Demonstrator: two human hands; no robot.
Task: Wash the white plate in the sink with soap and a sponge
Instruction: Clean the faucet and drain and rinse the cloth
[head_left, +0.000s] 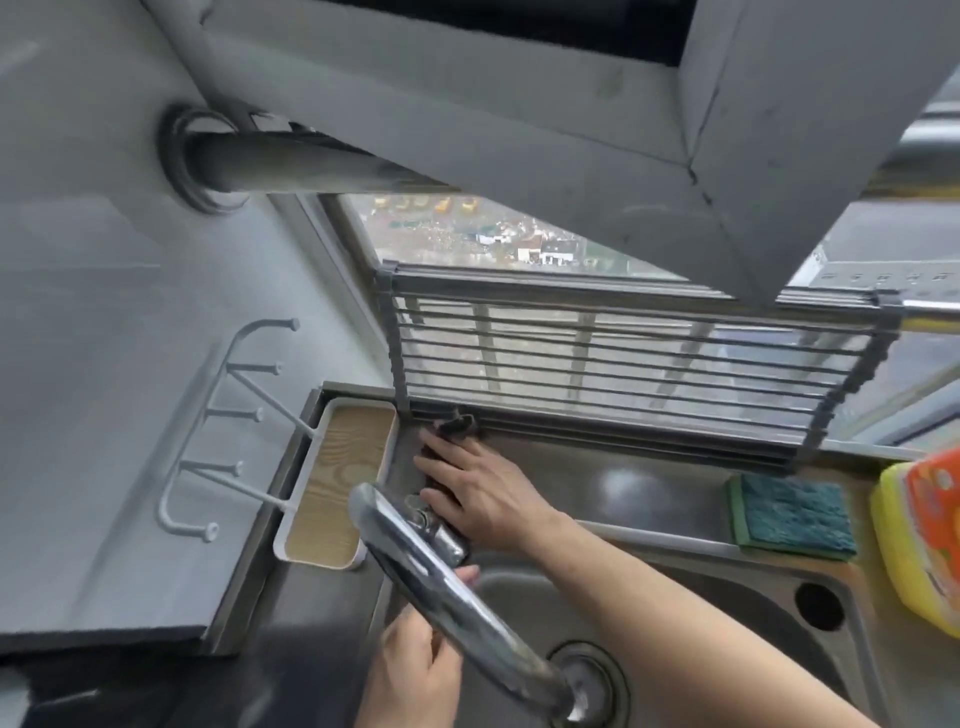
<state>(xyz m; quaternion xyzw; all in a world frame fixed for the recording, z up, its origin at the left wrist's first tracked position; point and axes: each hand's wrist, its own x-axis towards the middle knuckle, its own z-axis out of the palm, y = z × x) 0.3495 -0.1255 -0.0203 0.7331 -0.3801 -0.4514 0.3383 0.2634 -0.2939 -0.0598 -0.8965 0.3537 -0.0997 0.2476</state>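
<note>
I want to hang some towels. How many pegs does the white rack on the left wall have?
5, stacked down the white rack: top peg, then, and bottom peg. None seem hidden.

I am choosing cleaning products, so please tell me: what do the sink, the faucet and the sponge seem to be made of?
The sink looks like brushed stainless steel: grey, with soft reflections. The faucet seems polished chromed metal, with bright mirror highlights. The sponge appears to be foam with a rough blue-green scouring layer on top and a green edge.
</note>
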